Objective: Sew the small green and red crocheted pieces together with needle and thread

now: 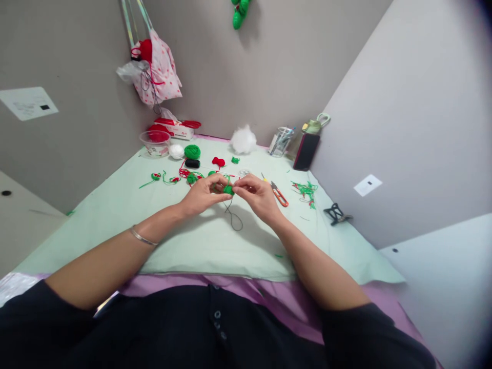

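A small green crocheted piece [228, 189] is held up over the middle of the table, between my two hands. My left hand [205, 193] grips it from the left, thumb below and fingers above. From the other side, my right hand [255, 193] pinches at its edge; whether a needle or yarn end is in that pinch is too small to tell. A dark loop of thread [236, 223] hangs below the piece. Just behind my left hand lie green and red crocheted bits [191, 178] with loose red yarn.
Orange-handled snips [280, 195] and a heap of yarn scraps [306, 190] lie to the right, near a black stand [337, 213]. Behind are white stuffing [243, 140], a green yarn ball [192, 151], a black thread spool [192, 163], a plastic tub [156, 148] and a phone [306, 152] leaning on a bottle.
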Motion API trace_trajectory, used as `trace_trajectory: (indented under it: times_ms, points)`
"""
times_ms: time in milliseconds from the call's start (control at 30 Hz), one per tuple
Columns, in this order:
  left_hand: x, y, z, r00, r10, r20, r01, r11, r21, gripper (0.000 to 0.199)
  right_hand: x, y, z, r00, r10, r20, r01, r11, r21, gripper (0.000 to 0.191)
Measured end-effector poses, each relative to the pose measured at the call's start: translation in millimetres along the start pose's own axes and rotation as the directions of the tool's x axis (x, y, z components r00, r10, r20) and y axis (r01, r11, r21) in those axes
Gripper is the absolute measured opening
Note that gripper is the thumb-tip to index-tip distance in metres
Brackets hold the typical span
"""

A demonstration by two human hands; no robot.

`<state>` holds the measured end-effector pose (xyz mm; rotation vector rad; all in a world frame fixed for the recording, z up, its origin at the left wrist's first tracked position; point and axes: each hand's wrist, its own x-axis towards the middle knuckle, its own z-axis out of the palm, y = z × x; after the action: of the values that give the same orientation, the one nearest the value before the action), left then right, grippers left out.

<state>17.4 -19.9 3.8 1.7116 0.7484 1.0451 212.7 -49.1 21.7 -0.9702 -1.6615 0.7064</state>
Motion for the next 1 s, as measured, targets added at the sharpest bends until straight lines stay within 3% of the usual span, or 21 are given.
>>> trace_trajectory:
  times_ms: [133, 267, 300, 367, 400, 467, 500, 567, 633, 700, 833, 1000]
  points:
    - [0.4, 1.1, -2.0, 0.999, -0.028, 0.026, 0.027, 0.999, 0.044, 0.032, 10.0, -5.3, -18.3, 0.981, 0.133, -0.143, -0.082, 0.945, 0.318, 0.023]
    - [0.4, -0.2, -5.7, 0.995, -0.075, 0.067, 0.071, 0.996, 0.058, 0.033, 17.9, -6.5, -46.6, 0.952, 0.306, -0.013, -0.268, 0.850, 0.453, 0.044]
    - [0.7, -1.0, -7.3, 0.995, -0.070, 0.073, 0.064, 0.995, 0.073, 0.033, 19.2, -5.4, -56.4, 0.951, 0.307, -0.032, -0.259, 0.851, 0.457, 0.045]
    - [1.8, -3.5, -11.2, 0.997, -0.038, 0.066, 0.029, 0.991, 0.128, 0.030, 21.1, -2.1, -80.5, 0.949, 0.244, -0.199, -0.129, 0.877, 0.464, 0.045]
    - [2.7, -5.3, -13.4, 0.999, -0.016, 0.050, 0.008, 0.987, 0.160, 0.029, 21.8, -0.1, -94.3, 0.923, 0.186, -0.336, -0.011, 0.887, 0.462, 0.046]
    - [4.6, -9.5, -18.1, 1.000, 0.020, 0.012, -0.023, 0.977, 0.214, 0.027, 22.7, 3.9, -120.7, 0.876, 0.131, -0.465, 0.103, 0.890, 0.445, 0.048]
    - [5.5, -11.5, -20.1, 1.000, 0.029, -0.006, -0.026, 0.974, 0.224, 0.026, 23.2, 5.7, -130.8, 0.860, 0.118, -0.497, 0.131, 0.890, 0.438, 0.050]
    - [6.9, -14.3, -22.8, 0.999, 0.019, -0.030, -0.013, 0.979, 0.203, 0.027, 24.4, 8.2, -139.2, 0.875, 0.144, -0.462, 0.090, 0.890, 0.448, 0.051]
    - [7.6, -14.5, -23.3, 0.999, -0.013, -0.036, 0.018, 0.990, 0.136, 0.031, 25.5, 8.6, -129.0, 0.913, 0.204, -0.352, -0.017, 0.884, 0.467, 0.048]
    - [7.6, -12.1, -21.9, 0.998, -0.039, -0.040, 0.042, 0.997, 0.065, 0.035, 25.0, 6.7, -103.9, 0.937, 0.265, -0.227, -0.133, 0.872, 0.471, 0.042]
    - [6.2, -5.2, -17.2, 0.999, -0.036, -0.037, 0.037, 0.999, 0.027, 0.039, 16.3, -0.8, -45.5, 0.937, 0.349, 0.018, -0.324, 0.849, 0.418, 0.032]
    - [3.6, -3.3, -13.3, 1.000, -0.007, -0.013, 0.007, 0.999, 0.046, 0.040, 1.0, -1.5, -7.4, 0.923, 0.327, 0.204, -0.373, 0.890, 0.263, 0.034]
